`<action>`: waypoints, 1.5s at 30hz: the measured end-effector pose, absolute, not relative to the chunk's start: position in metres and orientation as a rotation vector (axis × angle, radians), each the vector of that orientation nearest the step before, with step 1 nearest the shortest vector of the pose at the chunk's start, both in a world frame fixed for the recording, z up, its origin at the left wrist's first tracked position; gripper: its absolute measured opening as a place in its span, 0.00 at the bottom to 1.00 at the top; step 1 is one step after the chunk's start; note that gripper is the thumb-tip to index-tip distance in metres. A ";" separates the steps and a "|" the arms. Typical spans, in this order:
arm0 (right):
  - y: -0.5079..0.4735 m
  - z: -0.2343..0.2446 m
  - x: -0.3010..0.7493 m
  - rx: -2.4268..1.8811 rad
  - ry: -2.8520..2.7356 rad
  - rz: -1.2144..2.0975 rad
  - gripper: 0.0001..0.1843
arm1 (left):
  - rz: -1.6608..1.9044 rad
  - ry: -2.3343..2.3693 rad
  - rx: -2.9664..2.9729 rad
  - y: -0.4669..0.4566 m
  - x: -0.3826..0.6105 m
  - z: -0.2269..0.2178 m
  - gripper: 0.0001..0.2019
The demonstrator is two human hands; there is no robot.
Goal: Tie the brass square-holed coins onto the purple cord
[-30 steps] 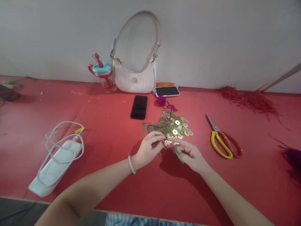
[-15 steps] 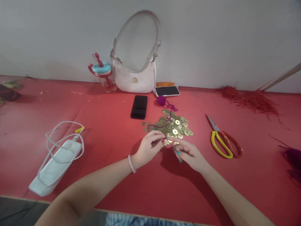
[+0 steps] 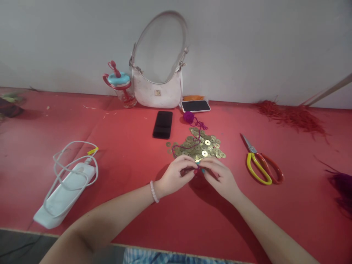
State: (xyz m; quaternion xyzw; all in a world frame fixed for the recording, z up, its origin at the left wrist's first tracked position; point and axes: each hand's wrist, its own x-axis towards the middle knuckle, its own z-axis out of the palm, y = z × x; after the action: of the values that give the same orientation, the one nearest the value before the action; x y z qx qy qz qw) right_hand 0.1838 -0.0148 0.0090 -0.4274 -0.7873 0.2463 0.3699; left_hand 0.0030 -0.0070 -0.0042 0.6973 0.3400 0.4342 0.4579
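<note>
My left hand [image 3: 177, 174] and my right hand [image 3: 218, 177] meet fingertip to fingertip just in front of a pile of brass coins with square holes [image 3: 189, 142]. Both pinch the purple yarn [image 3: 183, 147], whose strand crosses the coins and leads back to a small purple yarn ball [image 3: 188, 117]. Only a speck of purple shows between the fingertips; whether a coin is held there too is hidden. A beaded bracelet [image 3: 154, 191] circles my left wrist.
Scissors with yellow and red handles [image 3: 260, 165] lie to the right. A black phone [image 3: 162, 125], a second phone [image 3: 195, 106], a pale handbag [image 3: 158, 93] and a lidded cup [image 3: 123, 90] stand or lie behind. A white power strip [image 3: 66, 196] with its cable is at left.
My right hand has moved in toward the left, and its fingers have closed at the left fingertips. The strand that ran between them is now mostly hidden.
</note>
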 end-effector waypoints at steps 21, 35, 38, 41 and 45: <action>-0.018 0.010 0.185 -1.182 -1.938 0.651 0.06 | 0.932 0.890 1.765 -0.007 0.003 0.002 0.08; -0.018 0.007 0.186 -1.236 -1.974 0.638 0.05 | 0.890 0.724 1.902 -0.010 0.000 0.003 0.09; -0.017 0.006 0.186 -1.264 -1.959 0.635 0.05 | 0.909 0.684 1.944 -0.011 0.001 0.001 0.09; -0.017 0.006 0.187 -1.291 -1.934 0.637 0.05 | 0.942 0.647 1.962 -0.011 0.001 -0.001 0.09; -0.016 0.005 0.186 -1.322 -1.922 0.639 0.04 | 0.970 0.621 1.968 -0.012 0.001 -0.002 0.08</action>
State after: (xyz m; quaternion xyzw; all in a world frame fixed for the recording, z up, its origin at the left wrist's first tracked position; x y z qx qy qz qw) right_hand 0.1860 -0.0161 0.0053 -0.5114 -0.7433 0.2472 0.3535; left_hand 0.0006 -0.0117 -0.0017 0.7843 0.2473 0.3864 0.4175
